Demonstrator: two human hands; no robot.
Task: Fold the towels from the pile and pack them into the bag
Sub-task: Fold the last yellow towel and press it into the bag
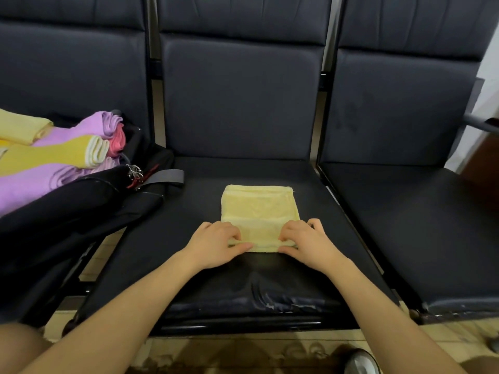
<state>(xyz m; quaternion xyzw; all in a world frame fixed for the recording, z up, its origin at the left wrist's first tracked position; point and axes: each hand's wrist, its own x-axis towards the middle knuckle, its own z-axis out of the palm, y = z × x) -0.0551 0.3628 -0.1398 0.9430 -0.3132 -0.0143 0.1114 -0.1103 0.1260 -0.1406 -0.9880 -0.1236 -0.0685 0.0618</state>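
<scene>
A pale yellow towel [259, 214], already folded into a narrow rectangle, is laid flat on the middle seat of a dark padded bench [297, 279]. Its near edge is pinched at the left corner by the left hand [216, 245] and at the right corner by the right hand [307, 242], fingers curled over the cloth and thumbs seemingly tucked under the fold. On the seat to the left, a black bag [81, 201] is seen lying open, with folded towels [54, 155] in purple, yellow and pink stacked in it.
</scene>
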